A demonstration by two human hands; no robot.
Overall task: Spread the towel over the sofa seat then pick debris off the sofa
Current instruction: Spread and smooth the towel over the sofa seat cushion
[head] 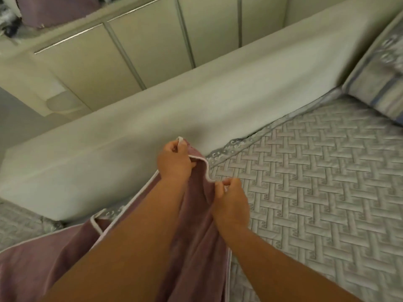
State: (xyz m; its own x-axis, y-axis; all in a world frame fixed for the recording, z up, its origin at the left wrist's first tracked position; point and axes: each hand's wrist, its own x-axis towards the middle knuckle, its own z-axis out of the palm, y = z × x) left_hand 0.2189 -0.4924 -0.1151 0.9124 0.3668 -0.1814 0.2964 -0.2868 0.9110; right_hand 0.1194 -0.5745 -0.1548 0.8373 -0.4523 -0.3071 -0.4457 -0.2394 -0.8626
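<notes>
Sofa seat [305,171] (towel [196,214] lengthwise, backrest-pointing)

Both forearms run out through the bottom edge, and they cover much of the mauve towel [196,225], whose lower part is cut off there too. Left hand [174,162] hides the towel's corner inside its grip; right hand [232,201] hides the hem it pinches. The patterned cushion [377,83] is blurred and clipped at the right edge. Top-left, a purple bundle [54,9] and dark clutter are too blurred to identify
</notes>
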